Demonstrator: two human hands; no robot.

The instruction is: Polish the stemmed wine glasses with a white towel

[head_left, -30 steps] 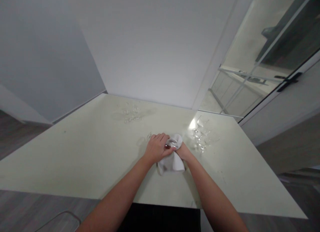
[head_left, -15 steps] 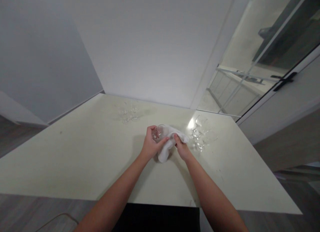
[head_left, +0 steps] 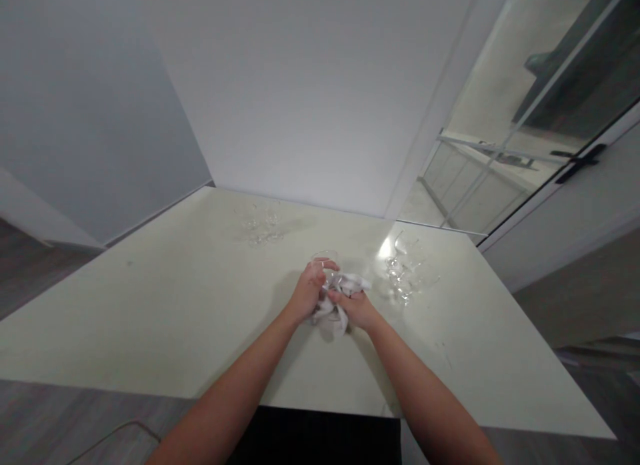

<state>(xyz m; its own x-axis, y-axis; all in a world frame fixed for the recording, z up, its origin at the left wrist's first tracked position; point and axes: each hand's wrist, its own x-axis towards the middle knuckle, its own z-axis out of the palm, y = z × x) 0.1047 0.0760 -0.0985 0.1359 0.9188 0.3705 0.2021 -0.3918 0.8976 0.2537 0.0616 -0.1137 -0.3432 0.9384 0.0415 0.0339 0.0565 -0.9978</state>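
Note:
My left hand (head_left: pixel 307 293) is closed around a clear drinking glass (head_left: pixel 326 263) held above the pale table (head_left: pixel 150 305). The glass rim shows just above my fingers. My right hand (head_left: pixel 354 309) is closed on a white cloth (head_left: pixel 334 313), bunched against the lower part of the glass. Both hands meet over the middle of the table.
A group of clear glasses (head_left: pixel 406 271) stands to the right of my hands, catching a bright reflection. Another few glasses (head_left: pixel 260 226) stand farther back left. A white wall rises behind the table; a glass door with a black handle (head_left: pixel 580 163) is at right.
The cloth, spread over the glass a second ago, is now bunched lower under my right hand. The glass has come up with its rim exposed above my left fingers.

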